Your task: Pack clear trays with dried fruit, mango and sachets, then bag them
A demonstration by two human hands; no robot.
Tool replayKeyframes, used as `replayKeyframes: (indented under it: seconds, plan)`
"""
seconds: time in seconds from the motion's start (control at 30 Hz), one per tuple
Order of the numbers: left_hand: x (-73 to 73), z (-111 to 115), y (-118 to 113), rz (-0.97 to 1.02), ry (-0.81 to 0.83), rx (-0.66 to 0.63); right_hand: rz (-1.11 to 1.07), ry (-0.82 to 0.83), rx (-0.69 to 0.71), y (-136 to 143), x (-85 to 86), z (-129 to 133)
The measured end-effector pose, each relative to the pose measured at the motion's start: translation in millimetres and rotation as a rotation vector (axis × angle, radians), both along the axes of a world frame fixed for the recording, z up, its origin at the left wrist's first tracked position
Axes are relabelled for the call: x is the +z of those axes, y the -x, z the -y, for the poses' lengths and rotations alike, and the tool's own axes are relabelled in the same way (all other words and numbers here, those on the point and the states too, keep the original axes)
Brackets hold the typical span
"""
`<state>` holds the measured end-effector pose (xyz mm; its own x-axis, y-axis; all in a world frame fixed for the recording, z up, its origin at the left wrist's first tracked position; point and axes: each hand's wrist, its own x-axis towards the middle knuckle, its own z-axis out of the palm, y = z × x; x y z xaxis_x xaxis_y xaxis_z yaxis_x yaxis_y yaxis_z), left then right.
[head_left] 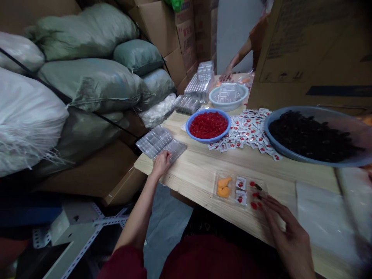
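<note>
My left hand is closed at the near edge of a stack of clear plastic trays on the table's left corner. A filled clear tray lies in front of me. In its left compartment are orange drumstick-shaped pieces. Two small printed sachets sit in the middle, and red pieces with small black pieces at the right. My right hand reaches over that right end, fingers stretched out, fingertips beside a black piece. Whether they touch it is hard to tell.
Beyond the tray stand a blue bowl of red pieces, a heap of sachets and a large basin of black pieces. A pale bowl holds clear packs. Another person's hand works behind it. Stuffed sacks line the left.
</note>
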<state>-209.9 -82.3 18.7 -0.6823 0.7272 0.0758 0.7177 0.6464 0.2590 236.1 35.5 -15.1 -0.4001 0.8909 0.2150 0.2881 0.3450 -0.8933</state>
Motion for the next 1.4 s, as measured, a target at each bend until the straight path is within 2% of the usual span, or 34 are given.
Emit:
replayKeyframes:
  seconds: [0.07,0.17,0.27,0.33,0.4,0.5,0.6,0.7,0.77,0.97,1.17,1.4]
  plan:
    - [-5.2,-0.1,0.7,0.016,-0.011,0.0,-0.051,0.068,-0.011,18.7,10.1,1.0]
    - [-8.0,-4.2,1.8,0.02,-0.036,0.021,-0.141,0.117,0.076,63.6,16.9,5.7]
    - [4.6,-5.8,-9.5,0.024,-0.055,0.017,-0.255,0.294,0.249,130.9,14.3,15.1]
    - [19.5,-4.5,-31.6,0.05,-0.133,-0.038,-0.386,0.544,0.357,182.0,10.6,20.5]
    - [32.9,-2.8,-64.2,0.14,-0.26,-0.14,-0.548,0.816,0.426,227.1,7.4,21.8]
    - [38.9,-3.4,-114.2,0.424,-0.352,-0.279,-0.715,1.055,0.442,264.5,5.4,16.5]
    - [27.8,-10.5,-141.9,0.744,-0.432,-0.294,-0.807,1.212,0.495,264.5,6.7,12.1]
    - [13.6,-19.0,-147.2,1.023,-0.541,-0.206,-0.863,1.319,0.526,250.6,7.8,14.4]
    - [8.3,-21.8,-146.3,1.127,-0.59,-0.14,-0.872,1.363,0.515,243.9,7.0,18.1]
    - [7.0,-17.8,-151.8,1.197,-0.621,-0.059,-0.891,1.404,0.47,236.3,2.9,27.1]
    - [7.8,-13.7,-162.4,1.223,-0.626,-0.041,-0.85,1.453,0.457,231.1,-3.2,31.4]
    - [3.7,-11.0,-164.3,1.228,-0.62,-0.031,-0.854,1.469,0.462,230.2,-10.3,34.7]
